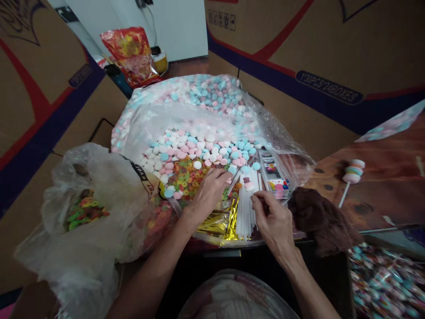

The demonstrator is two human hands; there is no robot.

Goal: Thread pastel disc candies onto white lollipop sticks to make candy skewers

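My left hand (212,188) reaches over the ring-shaped gummies (186,177), fingers bent together, with a pink marshmallow (229,180) at the fingertips. A heap of pink, white and blue marshmallows (191,145) spills from a clear plastic bag (199,113) just beyond. Thumb and forefinger of my right hand (274,217) are pinched together beside a bundle of white sticks (245,212); what they hold, if anything, is hidden. A few small sweets (248,184) lie on the sticks' far end. Gold twist ties (222,221) are between my hands.
Large cartons (299,57) stand left and right. A plastic bag of gummy rings (88,210) is at left. On the right are a clear plastic case (274,170), a brown cloth (318,217), a marshmallow lollipop (352,172) and a container of wrapped sweets (385,279). A red packet (131,55) stands behind.
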